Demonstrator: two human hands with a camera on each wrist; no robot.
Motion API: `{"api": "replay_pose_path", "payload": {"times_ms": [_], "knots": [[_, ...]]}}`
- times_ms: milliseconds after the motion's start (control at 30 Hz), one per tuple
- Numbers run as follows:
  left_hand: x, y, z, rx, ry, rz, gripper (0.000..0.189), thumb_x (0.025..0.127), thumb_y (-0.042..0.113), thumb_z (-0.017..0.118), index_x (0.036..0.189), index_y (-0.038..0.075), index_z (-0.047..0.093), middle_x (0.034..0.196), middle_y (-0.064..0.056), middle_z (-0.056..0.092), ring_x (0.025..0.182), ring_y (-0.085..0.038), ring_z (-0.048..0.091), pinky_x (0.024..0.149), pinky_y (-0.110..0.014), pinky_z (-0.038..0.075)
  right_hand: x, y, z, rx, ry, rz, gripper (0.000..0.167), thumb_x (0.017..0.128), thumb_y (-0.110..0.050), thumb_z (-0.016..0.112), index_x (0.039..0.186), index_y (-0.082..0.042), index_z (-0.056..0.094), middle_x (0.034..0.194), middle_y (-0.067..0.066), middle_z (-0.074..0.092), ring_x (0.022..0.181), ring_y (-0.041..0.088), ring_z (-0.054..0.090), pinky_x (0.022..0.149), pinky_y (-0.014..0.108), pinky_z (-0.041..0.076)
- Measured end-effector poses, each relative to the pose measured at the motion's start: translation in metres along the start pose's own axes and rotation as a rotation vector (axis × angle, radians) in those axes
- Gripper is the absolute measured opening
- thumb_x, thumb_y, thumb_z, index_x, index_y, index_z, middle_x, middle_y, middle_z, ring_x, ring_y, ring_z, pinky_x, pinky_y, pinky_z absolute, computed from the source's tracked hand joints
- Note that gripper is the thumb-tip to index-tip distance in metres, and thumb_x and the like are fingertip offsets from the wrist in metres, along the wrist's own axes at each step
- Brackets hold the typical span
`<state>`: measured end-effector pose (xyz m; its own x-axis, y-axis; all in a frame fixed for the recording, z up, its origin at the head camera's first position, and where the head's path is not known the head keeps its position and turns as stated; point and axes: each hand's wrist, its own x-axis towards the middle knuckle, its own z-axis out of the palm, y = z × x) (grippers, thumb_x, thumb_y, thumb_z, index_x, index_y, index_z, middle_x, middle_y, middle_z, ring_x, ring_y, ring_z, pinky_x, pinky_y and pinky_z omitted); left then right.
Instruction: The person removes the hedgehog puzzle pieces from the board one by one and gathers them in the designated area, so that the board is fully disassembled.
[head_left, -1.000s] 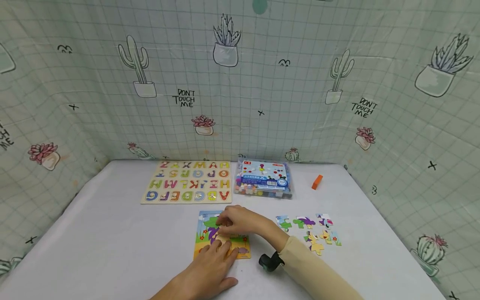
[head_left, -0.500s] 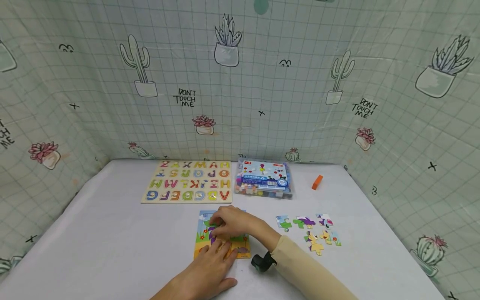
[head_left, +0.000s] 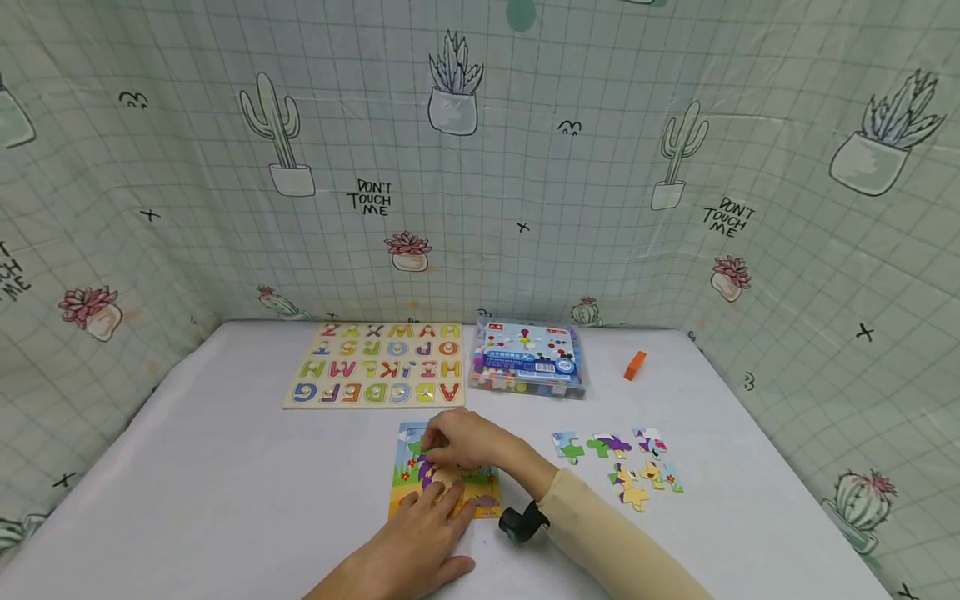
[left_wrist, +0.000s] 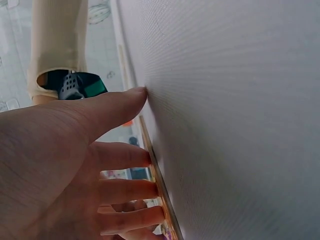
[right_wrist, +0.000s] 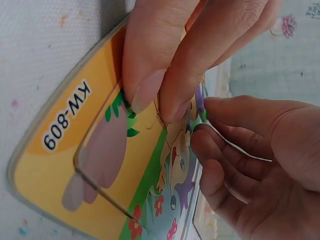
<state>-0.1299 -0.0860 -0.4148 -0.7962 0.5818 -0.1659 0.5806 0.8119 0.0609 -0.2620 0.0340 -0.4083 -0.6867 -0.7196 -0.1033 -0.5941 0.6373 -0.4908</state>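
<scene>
My right hand (head_left: 467,442), fingers curled, grip indiscernible, has shifted toward nine o'clock over the jigsaw tray (head_left: 487,512); straight-fingered left hand (head_left: 418,533) rests at six; fitting judged unfinished.

Long plain beige sleeve (head_left: 611,542); black wrist camera (head_left: 519,525), dark green panel (left_wrist: 95,89)

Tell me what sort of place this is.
Probably a tabletop play or filming booth: a white table closed in by cactus-print cloth, with a jigsaw puzzle under the person's hands.
</scene>
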Motion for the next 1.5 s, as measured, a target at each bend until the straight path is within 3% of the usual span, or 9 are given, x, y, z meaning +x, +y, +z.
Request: {"api": "replay_pose_path", "payload": {"times_ms": [300, 433, 733, 900, 1167, 1500], "knots": [[0.001, 0.0, -0.001, -0.012, 0.0, -0.005, 0.066, 0.092, 0.06, 0.055, 0.143, 0.019, 0.05, 0.151, -0.008, 0.044, 0.134, -0.029, 0.042, 0.104, -0.053, 0.044, -0.002, -0.002, -0.004, 0.07, 0.057, 0.009, 0.006, 0.093, -0.017, 0.068, 0.091, -0.013, 0.071, 0.084, -0.005, 0.07, 0.067, 0.001, 0.056, 0.061, 0.014, 0.048], [0.002, 0.001, -0.001, -0.016, -0.016, -0.012, 0.066, 0.092, 0.06, 0.055, 0.144, 0.02, 0.05, 0.152, -0.008, 0.044, 0.134, -0.029, 0.042, 0.105, -0.053, 0.044, -0.003, -0.001, -0.006, 0.099, 0.043, 0.006, 0.008, 0.094, -0.018, 0.067, 0.095, -0.013, 0.074, 0.085, -0.005, 0.07, 0.069, 0.001, 0.056, 0.064, 0.013, 0.048], [0.0, 0.001, 0.001, 0.003, 0.023, -0.001, 0.065, 0.092, 0.059, 0.055, 0.142, 0.018, 0.051, 0.15, -0.008, 0.047, 0.133, -0.029, 0.044, 0.101, -0.053, 0.047, -0.007, 0.002, -0.005, 0.103, 0.052, -0.091, 0.009, 0.095, -0.018, 0.066, 0.092, -0.014, 0.073, 0.086, -0.004, 0.072, 0.072, -0.001, 0.057, 0.069, 0.012, 0.048], [0.001, 0.0, 0.001, -0.009, 0.003, -0.009, 0.065, 0.092, 0.059, 0.055, 0.143, 0.019, 0.051, 0.151, -0.007, 0.046, 0.134, -0.029, 0.043, 0.101, -0.054, 0.047, -0.014, 0.005, -0.009, 0.12, 0.061, -0.1, 0.01, 0.096, -0.021, 0.064, 0.094, -0.016, 0.072, 0.085, -0.006, 0.071, 0.067, 0.001, 0.056, 0.062, 0.014, 0.047], [0.0, 0.0, 0.001, -0.013, 0.002, -0.015, 0.065, 0.092, 0.059, 0.055, 0.144, 0.02, 0.049, 0.152, -0.008, 0.044, 0.135, -0.03, 0.042, 0.104, -0.054, 0.044, -0.034, 0.026, -0.024, 0.163, 0.084, -0.103, 0.011, 0.097, -0.02, 0.063, 0.098, -0.015, 0.073, 0.087, -0.005, 0.073, 0.065, 0.003, 0.06, 0.062, 0.018, 0.051], [0.0, 0.0, 0.0, -0.043, -0.028, -0.044, 0.066, 0.092, 0.06, 0.055, 0.146, 0.022, 0.047, 0.155, -0.007, 0.041, 0.136, -0.031, 0.042, 0.109, -0.055, 0.04, -0.08, 0.064, -0.039, 0.23, 0.095, -0.043, 0.017, 0.098, -0.02, 0.061, 0.102, -0.008, 0.072, 0.087, -0.001, 0.072, 0.069, 0.009, 0.063, 0.064, 0.021, 0.054]]}}
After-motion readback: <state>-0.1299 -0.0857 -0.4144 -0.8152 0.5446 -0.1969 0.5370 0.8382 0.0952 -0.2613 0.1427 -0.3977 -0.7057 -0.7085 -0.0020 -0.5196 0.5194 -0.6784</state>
